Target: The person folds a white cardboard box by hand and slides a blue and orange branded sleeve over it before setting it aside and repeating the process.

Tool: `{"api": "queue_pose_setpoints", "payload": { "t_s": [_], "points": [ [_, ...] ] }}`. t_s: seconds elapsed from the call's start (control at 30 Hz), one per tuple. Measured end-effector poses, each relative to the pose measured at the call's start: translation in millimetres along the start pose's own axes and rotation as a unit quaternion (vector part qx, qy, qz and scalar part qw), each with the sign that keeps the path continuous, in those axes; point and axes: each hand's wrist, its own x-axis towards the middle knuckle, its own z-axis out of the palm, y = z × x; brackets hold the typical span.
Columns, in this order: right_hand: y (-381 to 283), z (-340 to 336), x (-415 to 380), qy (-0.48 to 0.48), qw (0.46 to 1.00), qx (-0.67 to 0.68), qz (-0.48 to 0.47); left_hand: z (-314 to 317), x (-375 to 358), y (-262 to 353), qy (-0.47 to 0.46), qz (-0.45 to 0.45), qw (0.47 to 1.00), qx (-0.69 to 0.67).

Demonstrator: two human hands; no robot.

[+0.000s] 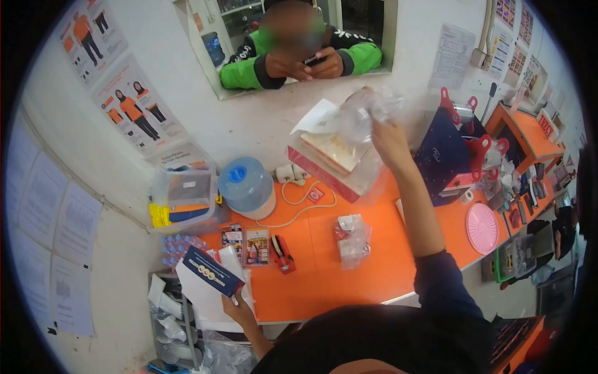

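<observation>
My left hand [239, 311], at the front left edge of the orange table, grips a flat dark blue box [213, 272] with gold and white print by its lower right end. White paper [198, 296] lies beneath it. My right hand [387, 136] reaches far across the table, its fingers closed on a crumpled clear plastic bag [367, 115]. The bag is slightly blurred and overlaps a red and white carton [333, 167] by the back wall. Papers rest on top of the carton. Another small clear plastic packet [352, 242] lies mid-table.
Beyond the wall opening, a person in green sleeves [249, 73] leans on the sill with a phone. A blue water jug [246, 181], a clear bin [184, 196], a red stapler [282, 254] and small bottles [180, 248] stand left. Right are a dark blue box [439, 156] and pink lid [482, 229].
</observation>
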Motion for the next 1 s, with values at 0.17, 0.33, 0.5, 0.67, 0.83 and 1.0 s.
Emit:
{"api": "queue_pose_setpoints", "payload": {
  "t_s": [0.17,0.33,0.5,0.67,0.83,1.0],
  "points": [
    [10.3,-21.5,-4.9,0.073,0.988,-0.109,-0.075,-4.8,12.1,14.2,-0.045,-0.021,0.998,-0.028],
    [1.0,-42.9,-9.3,0.057,0.992,-0.080,-0.074,0.5,13.0,9.2,-0.027,-0.035,0.999,-0.007],
    [1.6,-65.3,-1.1,0.008,0.997,-0.056,-0.052,5.8,21.0,9.3,-0.051,-0.014,0.998,-0.020],
    [0.2,-73.3,1.9,0.021,0.994,-0.088,-0.068,7.0,13.2,2.6,-0.049,-0.047,0.997,-0.042],
    [16.6,-83.5,24.9,0.015,0.994,-0.002,-0.105,2.7,12.0,-4.8,-0.041,-0.022,0.999,0.004],
    [-19.8,-87.6,65.9,-0.037,0.986,-0.083,-0.140,18.3,5.6,1.7,-0.055,0.014,0.997,-0.061]
  ]
}}
